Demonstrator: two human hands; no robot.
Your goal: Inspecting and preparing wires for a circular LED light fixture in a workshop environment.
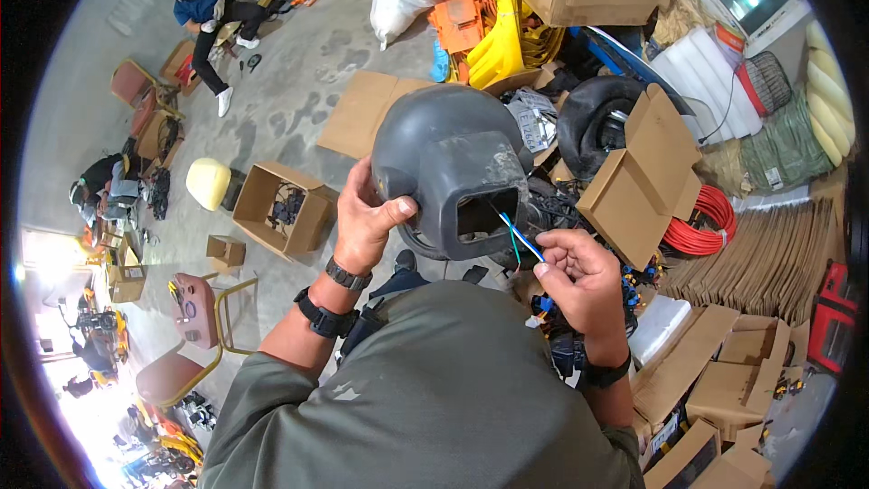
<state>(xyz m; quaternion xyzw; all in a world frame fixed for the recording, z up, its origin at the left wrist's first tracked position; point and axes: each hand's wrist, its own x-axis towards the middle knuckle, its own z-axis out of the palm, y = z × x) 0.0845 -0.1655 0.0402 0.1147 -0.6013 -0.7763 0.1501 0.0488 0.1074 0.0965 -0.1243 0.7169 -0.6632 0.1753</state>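
Note:
A dark grey, rounded hard shell (444, 140), shaped like a welding helmet with a jutting rectangular opening, is held up in front of my chest. My left hand (367, 222) grips its left side, thumb pressed on the surface and other fingers partly hidden behind. At the opening's lower right, my right hand (579, 276) pinches a thin blue-and-white strip (522, 237) between thumb and fingers. The strip's far end reaches into the opening, and a thin green strand hangs beside it. What lies inside the shell is too dark to tell.
An open cardboard box (283, 208) with dark parts and a pink chair (195, 308) stand at left. Piled at right are black parts, a red hose coil (701, 222) and stacked cardboard (751, 263). A person (213, 14) sits on the floor at the far left.

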